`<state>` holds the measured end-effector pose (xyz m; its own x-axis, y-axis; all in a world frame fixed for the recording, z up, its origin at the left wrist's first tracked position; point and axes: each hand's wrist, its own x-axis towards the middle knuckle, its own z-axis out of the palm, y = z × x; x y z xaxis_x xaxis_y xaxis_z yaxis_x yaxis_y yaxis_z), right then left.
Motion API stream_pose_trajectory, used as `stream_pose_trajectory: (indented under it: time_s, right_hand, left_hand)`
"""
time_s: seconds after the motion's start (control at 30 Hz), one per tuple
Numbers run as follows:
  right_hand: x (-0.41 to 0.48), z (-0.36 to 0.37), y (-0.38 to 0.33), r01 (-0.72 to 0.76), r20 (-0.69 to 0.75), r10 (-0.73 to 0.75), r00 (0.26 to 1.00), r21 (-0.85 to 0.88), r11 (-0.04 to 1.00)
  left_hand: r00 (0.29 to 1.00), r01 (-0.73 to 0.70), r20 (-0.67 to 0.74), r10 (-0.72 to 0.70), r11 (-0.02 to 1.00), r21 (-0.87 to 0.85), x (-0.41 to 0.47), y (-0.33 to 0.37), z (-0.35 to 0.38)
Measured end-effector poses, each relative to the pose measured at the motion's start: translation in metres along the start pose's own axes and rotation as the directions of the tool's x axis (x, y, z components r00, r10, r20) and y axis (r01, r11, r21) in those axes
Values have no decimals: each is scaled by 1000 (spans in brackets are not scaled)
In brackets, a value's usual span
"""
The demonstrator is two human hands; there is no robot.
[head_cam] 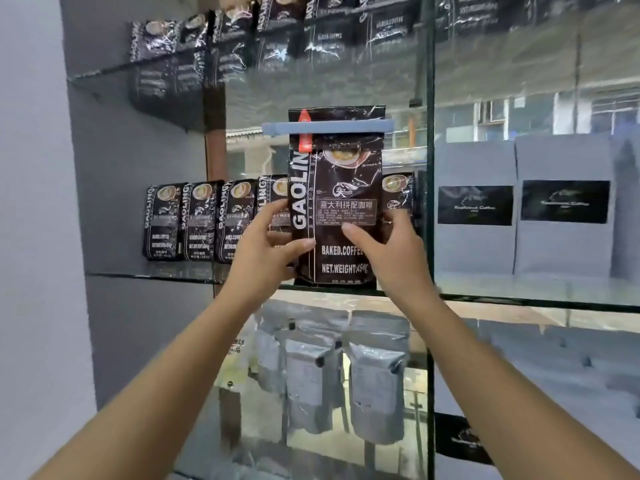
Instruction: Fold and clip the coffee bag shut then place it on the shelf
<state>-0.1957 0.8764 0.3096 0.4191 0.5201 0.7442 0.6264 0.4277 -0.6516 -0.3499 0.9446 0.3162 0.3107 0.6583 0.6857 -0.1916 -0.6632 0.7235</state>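
A black coffee bag (337, 188) with white lettering stands upright at the front edge of the middle glass shelf (152, 271). A long blue-grey clip (329, 128) runs across its folded top, with a red strip showing at the left. My left hand (266, 240) grips the bag's left side, thumb on the front. My right hand (388, 244) grips its right side, thumb on the label. The bag's base rests at or just above the shelf edge; I cannot tell which.
A row of matching black coffee bags (194, 220) stands behind on the same shelf, and more bags (221, 39) line the upper shelf. Silver pouches (374, 372) sit on the lower shelf. A vertical glass divider (429, 168) is just right of the bag; grey bags (519, 202) stand beyond it.
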Motion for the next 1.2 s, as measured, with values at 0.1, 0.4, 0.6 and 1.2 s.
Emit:
stream_pose_trajectory:
  time_s: [0.1,0.4,0.6,1.2]
  right_hand:
    - [42,24,16,-29,22,29,999,-11,1000]
    - [100,62,72,-203,39,215,976,-199,959]
    - [116,74,97,-257,47,280,959,-276,926]
    - [117,88,102,-317,-177,266,947,-637,703]
  left_hand:
    - [1000,6,25,-7,999,32,42,-21,-10]
    - [983,123,126,-131,990,66,126,-101,-5]
    - [970,157,171,-171,983,92,148,-135,1]
    - [964,165,173,-203,964,210,158,-146,3]
